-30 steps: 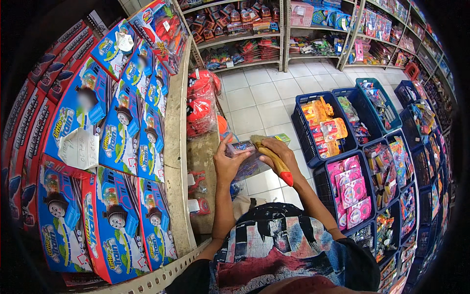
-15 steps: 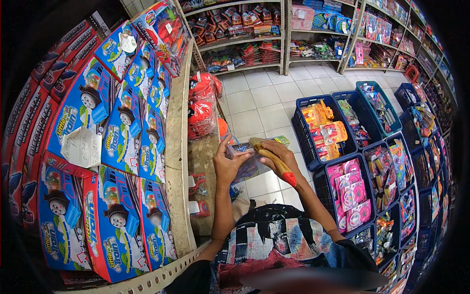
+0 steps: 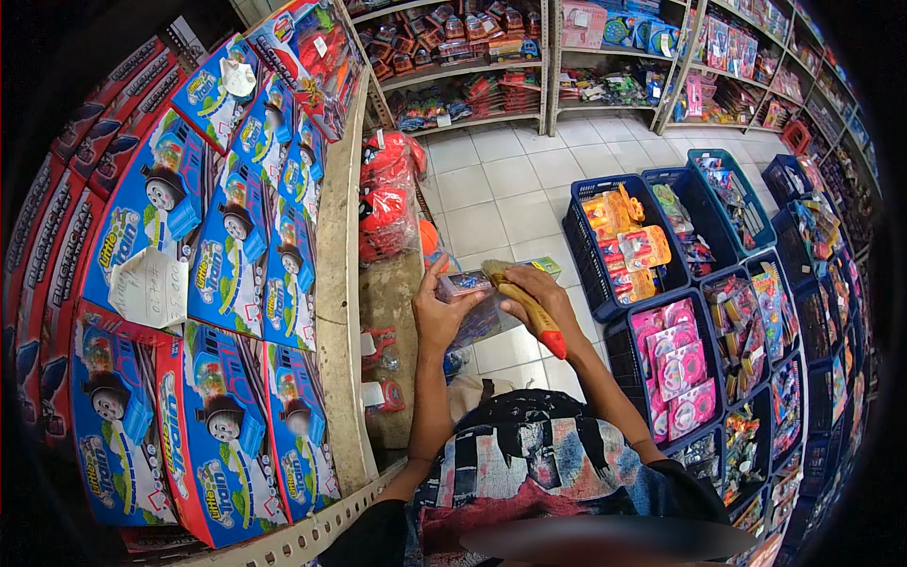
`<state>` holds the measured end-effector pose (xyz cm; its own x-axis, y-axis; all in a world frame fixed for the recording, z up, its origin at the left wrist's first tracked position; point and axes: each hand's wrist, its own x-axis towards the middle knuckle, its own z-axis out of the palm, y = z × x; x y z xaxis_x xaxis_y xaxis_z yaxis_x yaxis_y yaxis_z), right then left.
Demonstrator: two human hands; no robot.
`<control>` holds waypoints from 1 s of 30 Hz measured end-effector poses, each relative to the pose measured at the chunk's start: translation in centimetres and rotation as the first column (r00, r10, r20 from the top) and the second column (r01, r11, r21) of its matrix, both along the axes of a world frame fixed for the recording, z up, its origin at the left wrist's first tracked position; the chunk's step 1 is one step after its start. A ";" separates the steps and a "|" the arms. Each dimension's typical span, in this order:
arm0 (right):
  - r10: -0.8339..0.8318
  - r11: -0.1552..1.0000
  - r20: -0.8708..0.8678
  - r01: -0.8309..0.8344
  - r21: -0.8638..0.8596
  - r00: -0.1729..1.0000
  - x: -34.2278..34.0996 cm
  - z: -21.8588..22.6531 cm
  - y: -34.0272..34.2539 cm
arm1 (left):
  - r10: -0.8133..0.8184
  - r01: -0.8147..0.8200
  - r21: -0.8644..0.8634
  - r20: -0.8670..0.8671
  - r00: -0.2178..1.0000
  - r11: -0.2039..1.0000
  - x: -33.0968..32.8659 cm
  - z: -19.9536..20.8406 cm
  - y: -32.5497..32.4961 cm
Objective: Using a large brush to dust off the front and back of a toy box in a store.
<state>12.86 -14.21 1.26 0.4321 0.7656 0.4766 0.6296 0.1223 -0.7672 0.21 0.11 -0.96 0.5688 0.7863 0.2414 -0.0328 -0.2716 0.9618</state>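
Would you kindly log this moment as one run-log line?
Left hand: holds clear plastic package | Right hand: grips red-tipped yellow paintbrush, bristles by package | Right side: blue crate, pink packaged toys

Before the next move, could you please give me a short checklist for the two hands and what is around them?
1. Left hand holding the package: ok.
2. Right hand gripping the brush by its yellow handle: ok.
3. Bristles at the end farther from the body: ok.
4. Bristles touching the package: cannot tell, they look very close.
5. Package's underside clean: cannot tell, hidden.
6. Nearest blue crate apart from the right hand: ok.
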 end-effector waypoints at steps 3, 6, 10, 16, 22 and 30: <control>-0.056 0.997 0.052 0.059 -0.057 0.997 -0.3 0.5 -0.1 | -0.007 0.007 -0.007 0.034 0.999 1.000 0.0 0.3 -0.2; -0.006 1.000 0.011 0.006 -0.011 1.000 -0.4 0.8 -0.2 | -0.019 0.024 -0.085 0.059 0.998 0.996 0.0 0.7 -0.4; 0.127 0.991 0.003 -0.127 0.033 0.992 -1.1 1.4 -0.1 | -0.009 0.010 -0.039 0.031 0.999 0.999 0.0 0.1 -0.1; 0.087 0.996 0.001 -0.087 0.001 0.996 -0.6 0.8 -0.3 | 0.002 -0.001 -0.030 0.036 0.999 1.000 0.3 0.3 -0.5; 0.156 0.987 0.067 -0.158 0.034 0.986 -1.7 2.0 0.0 | -0.016 0.017 -0.039 0.014 1.000 0.999 0.2 1.0 -0.5; -0.018 1.000 0.053 0.017 0.020 0.998 -1.0 1.0 0.0 | -0.025 0.030 -0.060 0.085 0.996 0.998 0.2 1.5 -1.0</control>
<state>11.86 -14.23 2.31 0.4189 0.7485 0.5140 0.6718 0.1253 -0.7300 0.42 -0.92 0.52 0.5698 0.7855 0.2416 -0.1213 -0.2103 0.9701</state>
